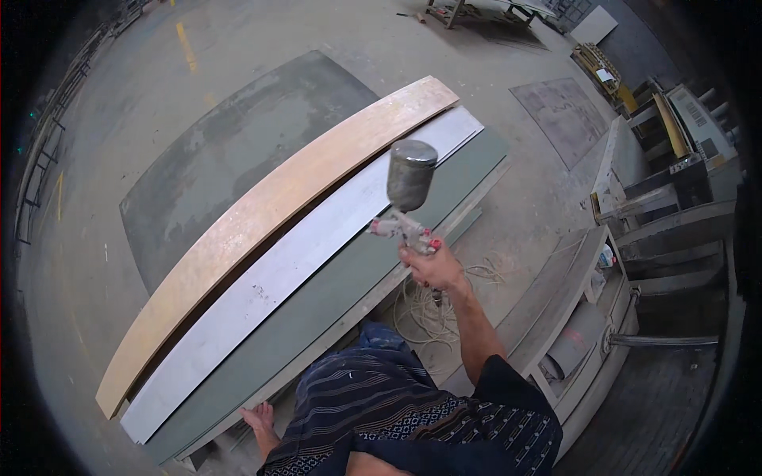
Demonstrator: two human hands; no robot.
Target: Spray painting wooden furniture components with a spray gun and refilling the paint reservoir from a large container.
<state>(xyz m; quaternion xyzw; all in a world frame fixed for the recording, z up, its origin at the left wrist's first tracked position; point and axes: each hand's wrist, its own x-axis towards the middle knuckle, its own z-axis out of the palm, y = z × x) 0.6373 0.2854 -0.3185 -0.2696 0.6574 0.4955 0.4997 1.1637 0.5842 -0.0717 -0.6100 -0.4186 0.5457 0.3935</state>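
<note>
My right hand (435, 267) is wrapped round the handle of a spray gun (403, 228), which has a dull metal paint cup (411, 178) on top. The gun hangs over the green board (333, 293), its nozzle pointing left. Beside that board's near edge, at the lower left, my left hand (259, 415) has its fingers apart and holds nothing; whether it touches the edge I cannot tell. On the green board lies a long white panel (278, 285). A long pale wooden board (294, 174) runs along the white panel's far side, with a dark gap between them.
A large grey-green sheet (254, 119) lies on the floor beyond the boards. A coiled hose (429, 313) lies on the floor to my right. A wooden bench with shelves (567, 317) stands farther right. A flat grey sheet (559, 115) and a table (452, 12) are in the background.
</note>
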